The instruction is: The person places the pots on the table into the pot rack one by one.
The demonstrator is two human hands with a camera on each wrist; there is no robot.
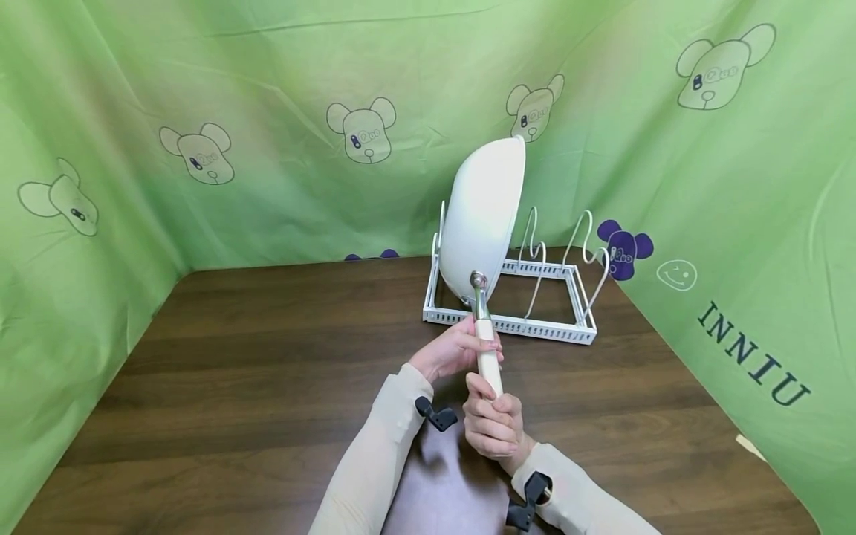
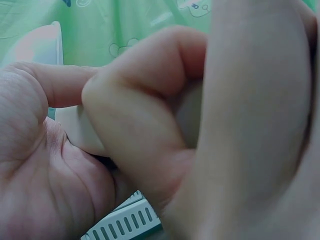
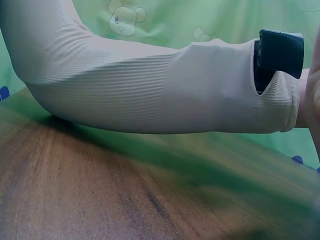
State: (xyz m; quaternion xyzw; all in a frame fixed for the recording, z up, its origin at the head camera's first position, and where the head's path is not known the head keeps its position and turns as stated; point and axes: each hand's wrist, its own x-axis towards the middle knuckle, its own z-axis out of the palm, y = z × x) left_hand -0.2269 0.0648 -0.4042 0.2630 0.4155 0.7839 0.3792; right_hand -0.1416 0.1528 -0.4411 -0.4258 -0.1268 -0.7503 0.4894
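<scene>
A white pan (image 1: 483, 212) is tilted up on its side at the left part of a white wire rack (image 1: 542, 328), its rounded outside toward the left. Its cream handle (image 1: 489, 364), with a metal neck, points down toward me. Around the handle's upper part curl the fingers of my left hand (image 1: 458, 351). Lower down, my right hand (image 1: 493, 422) grips the handle's end. In the left wrist view, fingers cover most of the handle (image 2: 82, 130), and the pan's rim (image 2: 60, 45) shows behind. Whether the pan bears on the rack or hangs just above it, I cannot tell.
Upright wire dividers (image 1: 539, 279) stand on the rack's right part. The rack sits at the back of a brown wooden table (image 1: 267, 386). A green printed curtain (image 1: 281, 82) encloses the back and sides. In the right wrist view, a pale sleeve (image 3: 150, 85) crosses above the tabletop.
</scene>
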